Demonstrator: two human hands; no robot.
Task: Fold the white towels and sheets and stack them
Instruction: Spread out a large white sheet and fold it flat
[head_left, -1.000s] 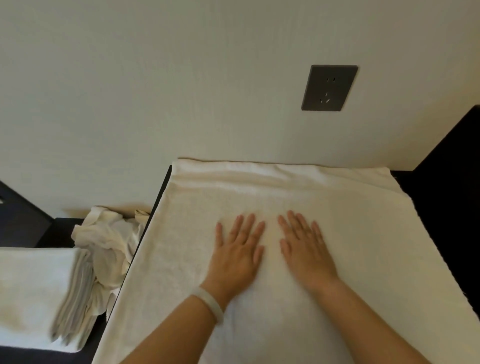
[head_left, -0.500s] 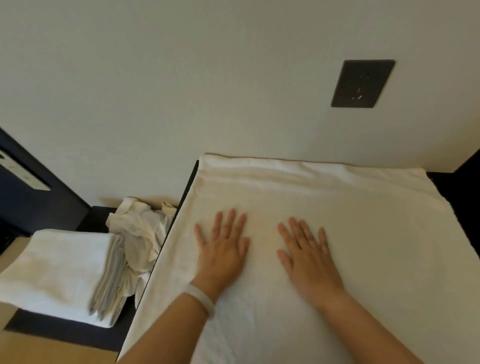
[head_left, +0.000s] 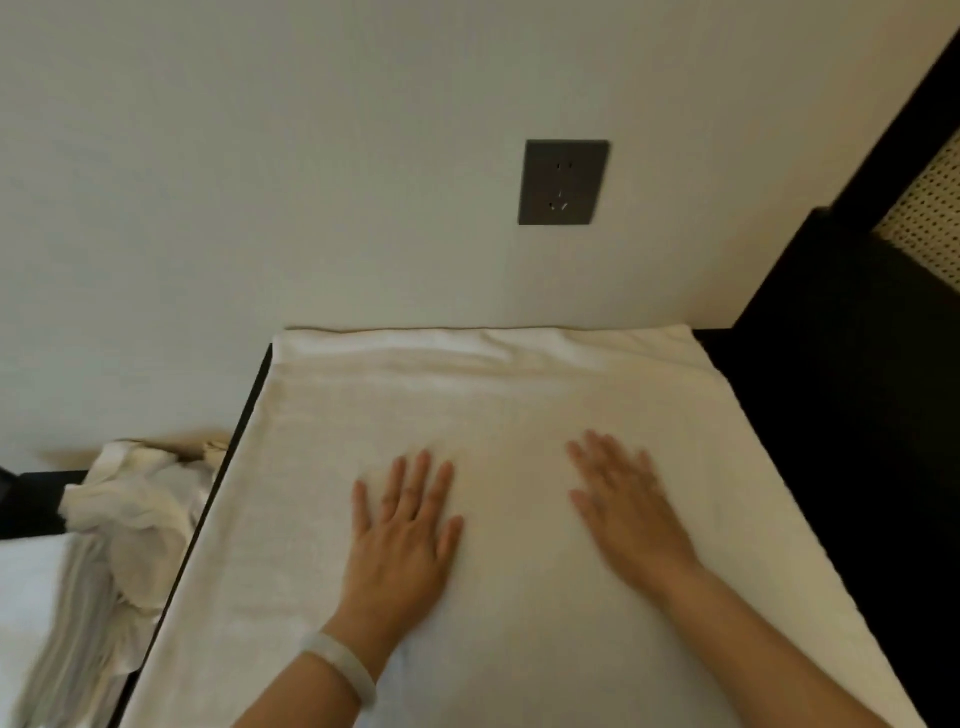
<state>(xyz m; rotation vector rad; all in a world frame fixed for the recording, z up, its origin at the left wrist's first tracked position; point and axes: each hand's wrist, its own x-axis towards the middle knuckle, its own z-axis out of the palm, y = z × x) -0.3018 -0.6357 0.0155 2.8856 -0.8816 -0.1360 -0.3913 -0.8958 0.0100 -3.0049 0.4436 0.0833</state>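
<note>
**Two flat hands on a white towel spread over a dark bench**

Nearest the viewer, two bare forearms reach in from the bottom edge. The left wrist wears a pale bracelet (head_left: 343, 670). The left grip (head_left: 405, 540), a bare hand, lies palm down with its fingers spread, pressing the towel (head_left: 322, 467) near the middle of the bench (head_left: 253, 400). The right grip (head_left: 628, 514) is also flat and spread on the cloth, apart from the left one and blurred.

The towel covers almost the whole bench top. Its left side runs along the bench's left edge, and its far edge is rumpled into ridges against the wall (head_left: 260, 156). Off the left edge and lower down sit a crumpled heap (head_left: 140, 499) of white linen and, nearer, a folded stack (head_left: 31, 597). A dark socket plate (head_left: 563, 182) is on the wall beyond.

This is probably the smoothing step before a fold. There are three likely risks:

- Pushing outward could drag the whole towel across the bench, so it slips over the left edge onto the heap.
- Pushing away could pack the ridges tighter at the wall, and a fold would then trap them.
- Uneven pressure from the two hands could skew the cloth, so the corners would not meet.
</note>
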